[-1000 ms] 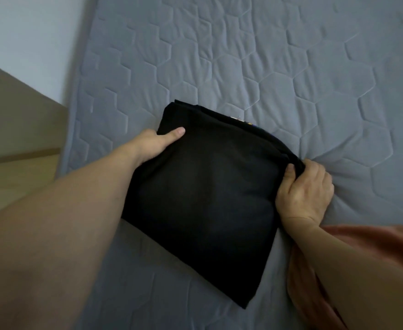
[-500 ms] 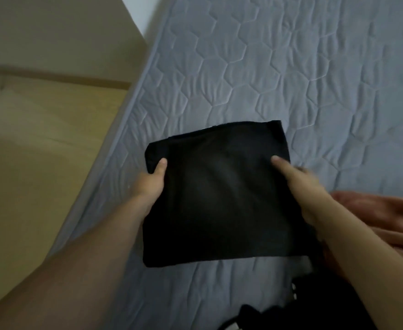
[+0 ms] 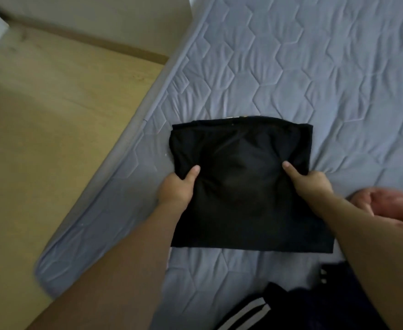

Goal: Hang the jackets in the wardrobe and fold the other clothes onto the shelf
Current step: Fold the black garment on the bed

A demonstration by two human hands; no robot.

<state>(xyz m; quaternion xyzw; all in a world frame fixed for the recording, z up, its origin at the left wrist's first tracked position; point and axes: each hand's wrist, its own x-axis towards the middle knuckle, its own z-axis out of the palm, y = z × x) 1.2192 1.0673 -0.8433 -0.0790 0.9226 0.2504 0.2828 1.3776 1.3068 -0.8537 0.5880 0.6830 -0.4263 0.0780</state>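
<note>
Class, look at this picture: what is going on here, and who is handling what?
A person is holding a folded black garment over a grey quilted mattress. The left hand grips its left edge and the right hand its right edge, thumbs on top. A pink cloth lies to the right, and a dark garment with white stripes lies nearer the person. No shelf or wardrobe is in view.

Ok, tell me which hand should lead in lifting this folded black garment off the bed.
Probably neither. The left hand and right hand both grip the folded black garment, thumbs on top at opposite sides, so lift with both.
</note>
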